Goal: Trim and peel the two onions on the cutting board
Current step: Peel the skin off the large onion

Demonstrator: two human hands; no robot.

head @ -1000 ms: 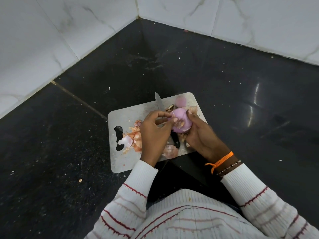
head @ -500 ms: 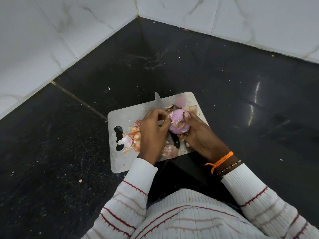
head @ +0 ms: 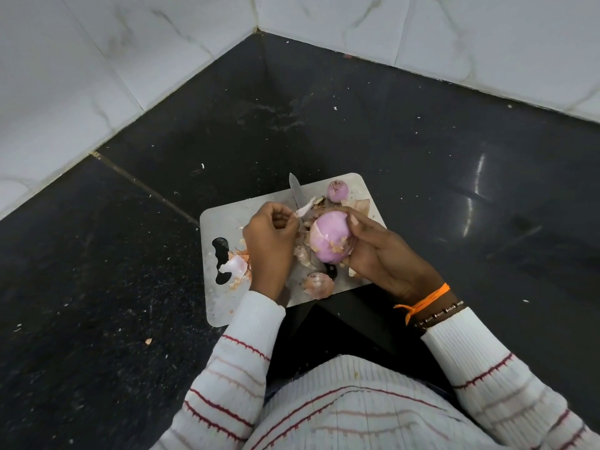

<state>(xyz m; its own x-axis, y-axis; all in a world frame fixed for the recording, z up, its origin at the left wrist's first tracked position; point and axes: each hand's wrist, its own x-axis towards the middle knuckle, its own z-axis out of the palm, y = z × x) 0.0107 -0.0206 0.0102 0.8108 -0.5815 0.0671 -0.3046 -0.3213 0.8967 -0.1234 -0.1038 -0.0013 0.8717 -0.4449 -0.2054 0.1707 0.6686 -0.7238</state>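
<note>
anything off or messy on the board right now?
Mostly expected mess: loose onion skins lie scattered over the cutting board. The knife lies on the board under the work, its blade poking out past the left hand, which pinches a peel strip. The right hand holds the onion.

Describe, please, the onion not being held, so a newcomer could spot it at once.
Find the grey cutting board on the black floor. The small onion sits at its far right corner, right of the knife tip. Unlike the large onion in the right hand, it lies untouched on the board.
</note>
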